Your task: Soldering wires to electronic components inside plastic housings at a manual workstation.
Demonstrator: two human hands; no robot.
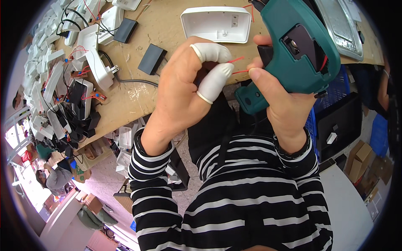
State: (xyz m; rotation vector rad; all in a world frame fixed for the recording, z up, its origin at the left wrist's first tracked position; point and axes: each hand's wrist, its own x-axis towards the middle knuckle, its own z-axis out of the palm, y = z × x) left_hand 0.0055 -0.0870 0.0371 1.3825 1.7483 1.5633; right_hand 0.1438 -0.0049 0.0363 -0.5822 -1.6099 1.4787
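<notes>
My left hand (178, 94) wears white rubber finger cots (213, 83) on thumb and index finger. Those two fingertips are pinched together at a thin red wire (241, 72). On the other side, the thumb and a finger of my right hand (281, 98) close on the wire's end. A teal plastic-bodied device (312, 69) with a dark opening in its side lies against my right hand, and other fingertips show past its black nose. Whether that hand bears its weight, I cannot tell. Beyond my hands, an open white plastic case (215, 31) sits on the table.
Two black boxes (151, 59) with leads lie on the wooden table (121, 102). White shells, cables and small circuit boards (79, 74) pile up at the left. A clear-lidded tray (341, 29) lies far right; a blue crate (333, 90) stands below. Another person (58, 175) is at lower left.
</notes>
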